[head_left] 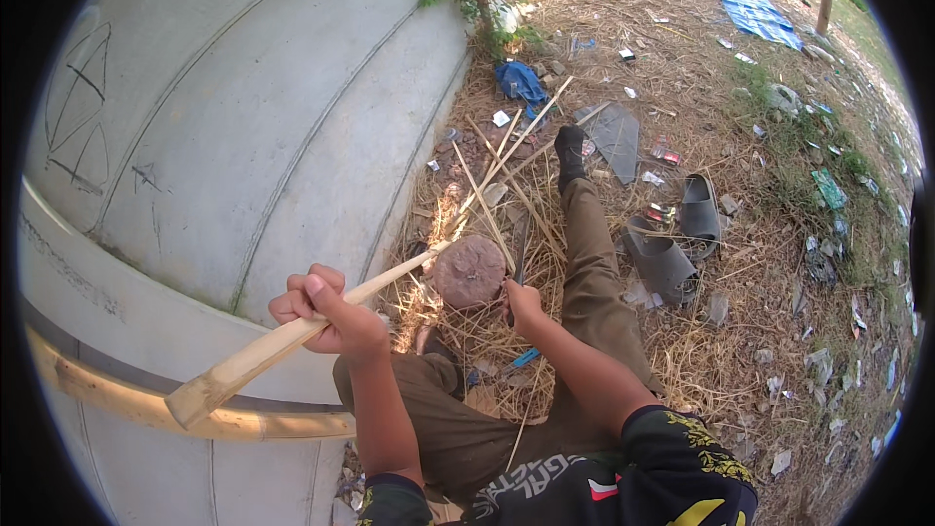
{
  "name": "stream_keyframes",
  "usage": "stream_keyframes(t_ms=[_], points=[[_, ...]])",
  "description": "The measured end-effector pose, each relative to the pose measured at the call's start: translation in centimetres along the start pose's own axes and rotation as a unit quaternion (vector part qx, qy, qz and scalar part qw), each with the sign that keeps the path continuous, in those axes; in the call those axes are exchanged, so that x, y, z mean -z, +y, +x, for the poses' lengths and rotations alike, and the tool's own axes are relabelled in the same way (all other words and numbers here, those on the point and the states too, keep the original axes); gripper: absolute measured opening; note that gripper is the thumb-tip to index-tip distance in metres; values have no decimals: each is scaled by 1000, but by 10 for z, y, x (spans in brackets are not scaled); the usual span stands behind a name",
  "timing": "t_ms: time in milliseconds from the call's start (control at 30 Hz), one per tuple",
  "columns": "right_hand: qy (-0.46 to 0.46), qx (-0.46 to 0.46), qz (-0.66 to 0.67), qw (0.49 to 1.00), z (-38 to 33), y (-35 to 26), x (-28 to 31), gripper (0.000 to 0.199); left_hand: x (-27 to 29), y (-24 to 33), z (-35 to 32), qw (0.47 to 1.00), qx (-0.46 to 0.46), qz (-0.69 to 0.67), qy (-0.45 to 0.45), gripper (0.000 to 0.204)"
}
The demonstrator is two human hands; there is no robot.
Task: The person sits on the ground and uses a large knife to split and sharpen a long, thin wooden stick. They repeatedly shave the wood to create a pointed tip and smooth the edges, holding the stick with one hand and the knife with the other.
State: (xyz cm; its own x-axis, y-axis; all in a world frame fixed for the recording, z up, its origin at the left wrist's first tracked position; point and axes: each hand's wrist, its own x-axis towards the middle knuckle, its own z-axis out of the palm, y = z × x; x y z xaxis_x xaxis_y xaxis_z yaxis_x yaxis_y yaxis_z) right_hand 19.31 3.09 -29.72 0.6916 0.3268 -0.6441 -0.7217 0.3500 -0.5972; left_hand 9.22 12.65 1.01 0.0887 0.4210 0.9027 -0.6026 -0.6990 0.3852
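Bamboo strip (292,336) runs from lower left up toward the round wooden block (469,271), its thin tip resting at the block's left edge. Your left hand (326,317) is clamped around the strip near its middle. Your right hand (523,304) is closed on a knife (517,258), blade just right of the block. Block sits on dry straw (487,351) between your legs, beside the grey concrete wall (253,117). Two grey sandals (677,239) lie near your right leg.

Pale bamboo strip (282,339), seemingly brownish block (469,271)
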Motion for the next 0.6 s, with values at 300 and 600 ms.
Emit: stream_keyframes(t_ms=[300, 600], points=[[-18, -21, -230, 973, 15, 40, 4, 27, 7, 32, 27, 997, 58, -25, 35, 45], [-110, 127, -390, 905, 13, 59, 4, 38, -9, 29, 52, 978, 192, -20, 77, 56]])
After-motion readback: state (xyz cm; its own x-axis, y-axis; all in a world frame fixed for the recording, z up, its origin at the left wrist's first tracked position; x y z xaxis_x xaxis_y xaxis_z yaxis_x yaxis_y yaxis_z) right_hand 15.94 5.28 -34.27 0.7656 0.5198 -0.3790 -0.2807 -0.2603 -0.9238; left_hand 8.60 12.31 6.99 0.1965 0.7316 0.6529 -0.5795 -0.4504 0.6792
